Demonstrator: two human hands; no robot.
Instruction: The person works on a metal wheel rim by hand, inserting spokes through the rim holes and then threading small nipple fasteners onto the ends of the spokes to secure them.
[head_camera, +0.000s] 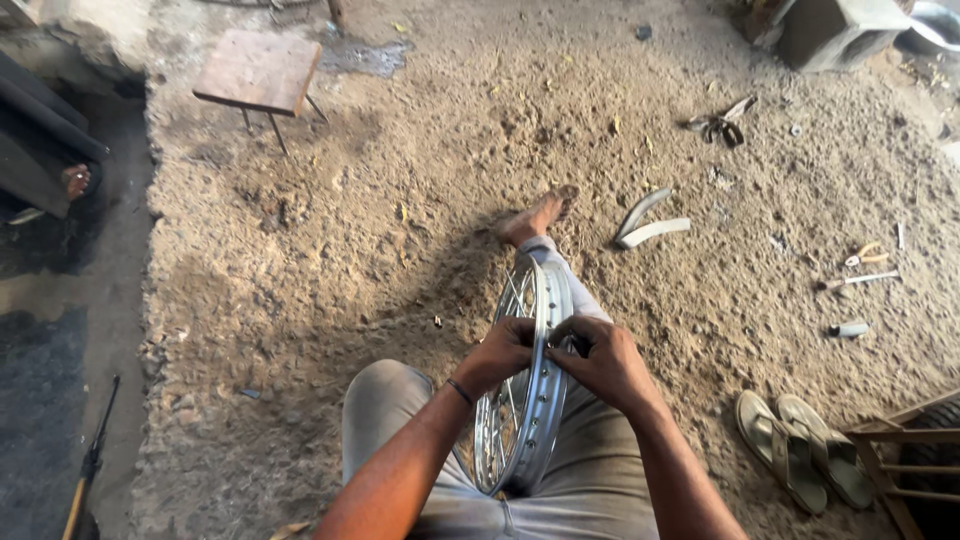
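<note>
The shiny spoked wheel rim (525, 400) stood up on its edge between the person's knees, over the sandy floor (400, 250). The left hand (500, 352) pinched the rim from the spoke side with its fingers (520, 335) curled tight on the metal, and the right hand (605, 362) sat on the other side with its fingers (568, 338) bent over the rim's top edge, so the rim ran right between both hands. A pair of sandals (800, 450) lay near the right arm, and pliers (866, 256) lay well apart from the hands.
</note>
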